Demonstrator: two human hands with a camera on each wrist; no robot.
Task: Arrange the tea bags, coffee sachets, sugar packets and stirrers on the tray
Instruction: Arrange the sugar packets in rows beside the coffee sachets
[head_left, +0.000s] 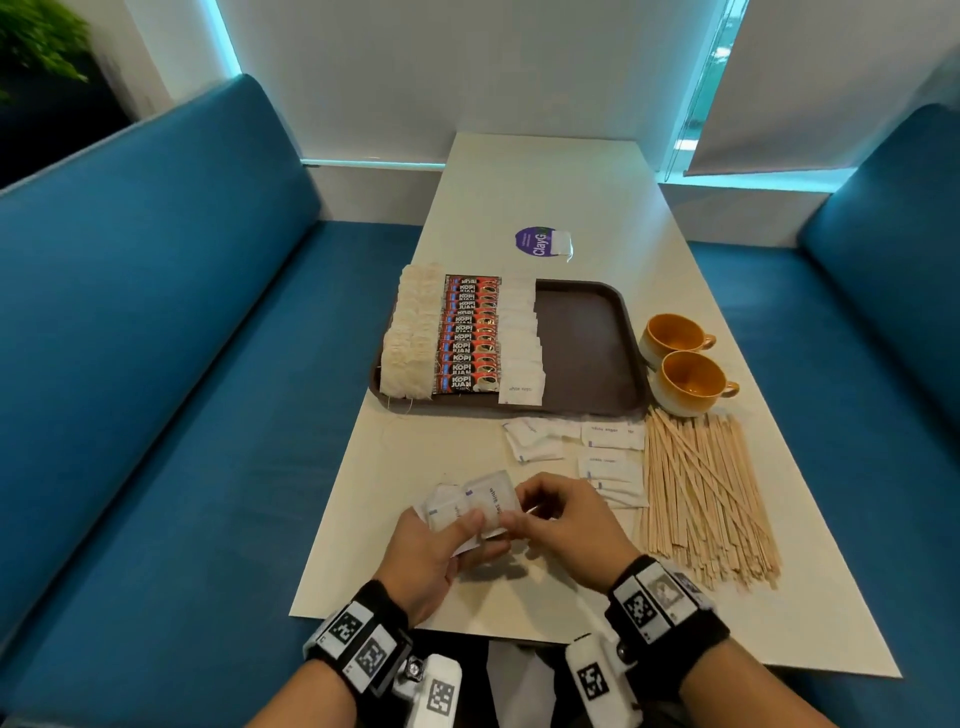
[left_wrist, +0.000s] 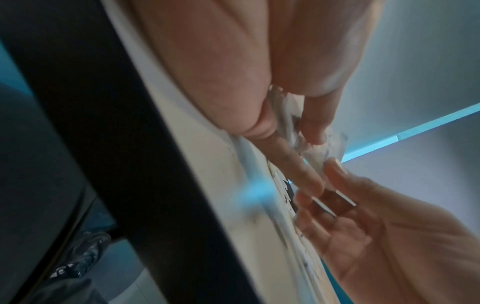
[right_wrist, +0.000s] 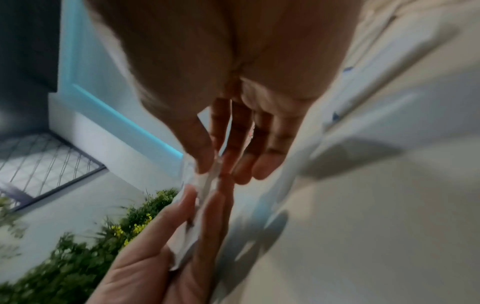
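Fanning out from the left hand (head_left: 426, 556), sugar packets (head_left: 467, 506) were pinched.
Their long edges were pointed toward the tray (head_left: 587, 343); one was pinched by the right hand (head_left: 566, 525).

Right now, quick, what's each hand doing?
Left hand: holding a bunch of sugar packets.
Right hand: pinching the edge of the same sugar packets.

Right wrist view, blurred: my right hand (right_wrist: 233, 86), fingers (right_wrist: 262, 164) pointing down, thumb and forefinger pinching white sugar packets (right_wrist: 205, 185); my left hand (right_wrist: 155, 257) holding them from below; pale tabletop (right_wrist: 363, 205); green plant (right_wrist: 78, 257) behind.
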